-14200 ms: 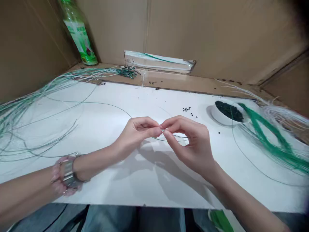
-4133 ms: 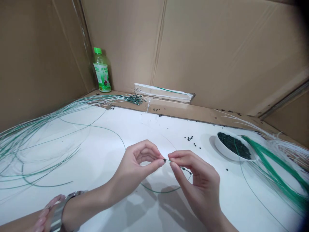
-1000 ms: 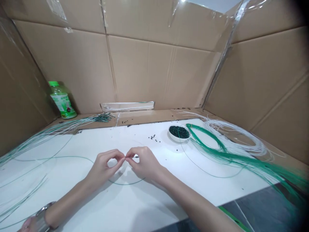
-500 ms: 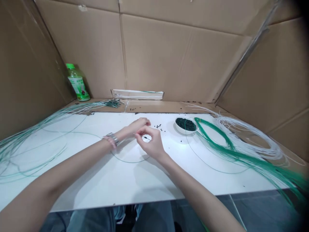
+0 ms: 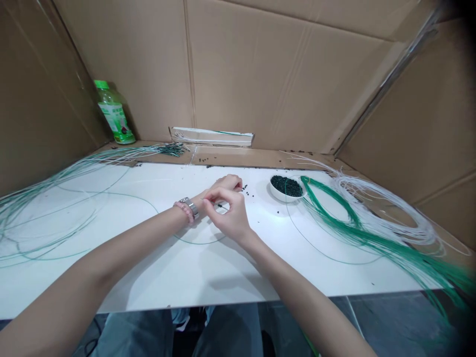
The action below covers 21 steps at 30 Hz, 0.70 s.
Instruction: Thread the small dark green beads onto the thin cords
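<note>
My right hand [image 5: 231,213] is closed in a pinch, thumb against fingertips, on the end of a thin green cord. A small black bead-like piece [image 5: 220,205] shows in the loop between thumb and finger. Just behind it, my left hand [image 5: 227,183] lies low over the white table, its wrist passing close to the right fingertips. Its fingers curl down beside several loose black pieces [image 5: 245,187]; whatever they hold is hidden. The green cord [image 5: 201,243] curves over the table below both hands. To the right stands a white bowl [image 5: 284,197] full of the black pieces.
A bundle of green cords [image 5: 330,198] and a coil of white cords [image 5: 405,228] lie on the right. More cords [image 5: 74,168] with dark ends spread over the left. A green-capped bottle [image 5: 116,116] stands in the back left corner. Cardboard walls [image 5: 241,64] enclose the table.
My left hand has moved right, towards the loose black pieces, its fingers curled down. My right pinch has shifted slightly left, over the left wrist. The view has tilted a little downward.
</note>
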Each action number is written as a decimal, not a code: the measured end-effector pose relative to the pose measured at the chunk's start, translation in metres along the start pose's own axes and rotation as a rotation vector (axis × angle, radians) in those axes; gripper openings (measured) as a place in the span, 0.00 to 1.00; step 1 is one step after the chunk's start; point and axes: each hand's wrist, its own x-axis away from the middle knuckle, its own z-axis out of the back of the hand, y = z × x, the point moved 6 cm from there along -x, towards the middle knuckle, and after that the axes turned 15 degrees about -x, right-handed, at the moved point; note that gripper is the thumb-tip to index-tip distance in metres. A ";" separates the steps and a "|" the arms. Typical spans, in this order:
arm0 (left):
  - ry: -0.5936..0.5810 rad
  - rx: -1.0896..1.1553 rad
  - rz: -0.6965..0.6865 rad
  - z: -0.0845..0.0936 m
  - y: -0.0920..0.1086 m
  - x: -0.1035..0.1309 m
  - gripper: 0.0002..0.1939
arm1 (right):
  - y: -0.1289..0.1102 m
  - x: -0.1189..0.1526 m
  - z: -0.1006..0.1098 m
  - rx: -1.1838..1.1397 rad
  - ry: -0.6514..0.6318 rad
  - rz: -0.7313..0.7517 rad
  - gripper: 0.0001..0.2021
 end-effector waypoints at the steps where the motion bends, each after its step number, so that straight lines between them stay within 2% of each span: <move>1: 0.002 0.000 -0.011 0.003 0.001 0.000 0.12 | 0.001 0.000 0.000 0.001 -0.003 -0.004 0.04; 3: 0.008 0.002 -0.037 0.006 0.004 -0.002 0.22 | 0.002 0.001 0.000 0.002 -0.009 -0.009 0.04; 5: 0.008 0.001 -0.049 0.004 0.008 -0.008 0.28 | 0.002 0.001 0.001 0.006 -0.011 -0.008 0.04; 11: 0.033 0.019 -0.055 -0.015 0.024 -0.053 0.19 | 0.000 0.002 0.004 0.036 0.006 0.000 0.04; 14: 0.059 0.062 -0.051 -0.011 0.028 -0.065 0.12 | 0.000 0.001 0.006 0.054 0.036 0.002 0.04; 17: 0.084 0.143 -0.027 0.005 0.024 -0.049 0.07 | -0.002 0.001 0.010 0.061 0.082 -0.002 0.04; 21: 0.119 0.292 0.056 0.027 0.017 0.001 0.11 | -0.005 0.002 0.015 0.079 0.147 -0.015 0.03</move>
